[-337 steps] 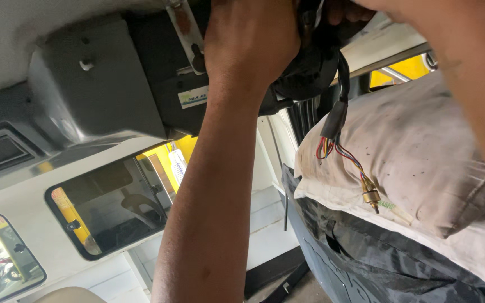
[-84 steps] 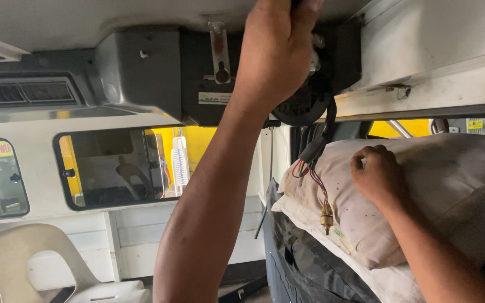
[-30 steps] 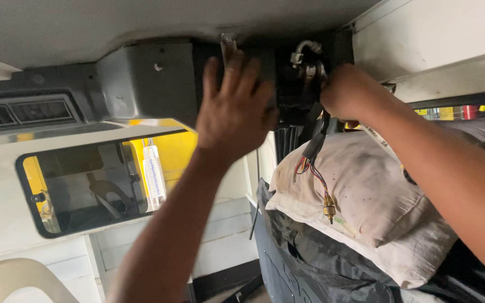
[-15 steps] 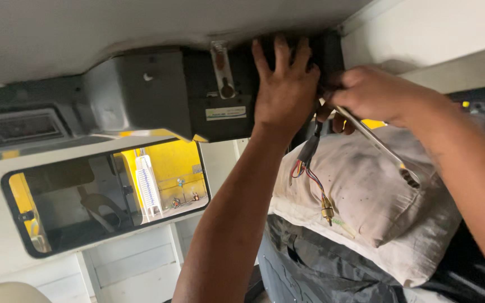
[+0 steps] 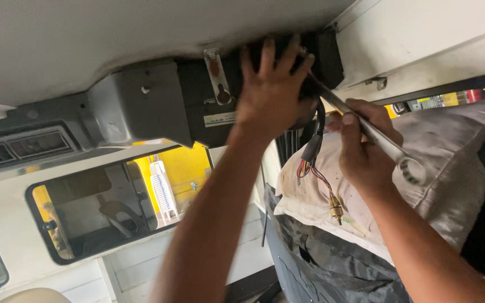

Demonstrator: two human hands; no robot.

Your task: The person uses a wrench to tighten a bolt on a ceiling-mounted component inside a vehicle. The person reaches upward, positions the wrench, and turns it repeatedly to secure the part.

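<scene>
Change: since half a second ago, right hand (image 5: 366, 148) has dropped away from the black ceiling unit (image 5: 237, 90), and the wrench (image 5: 366, 132) now shows in full.
Wrench: metal, ring end lower right, other end up against the unit's underside.
Right hand: fingers closed around the wrench shank.
Left hand (image 5: 273, 92): fingers spread, palm pressed flat on the unit.
Wire bundle (image 5: 318, 168): hangs between both forearms, brass connector at its end.
Obstruction: left forearm covers part of the unit.
Label (image 5: 220, 119): small white rectangle on the unit's lower edge, below a metal bracket (image 5: 217, 78).
Surroundings: dirty cloth (image 5: 450, 163) to the right; window (image 5: 119, 202), yellow beyond.
</scene>
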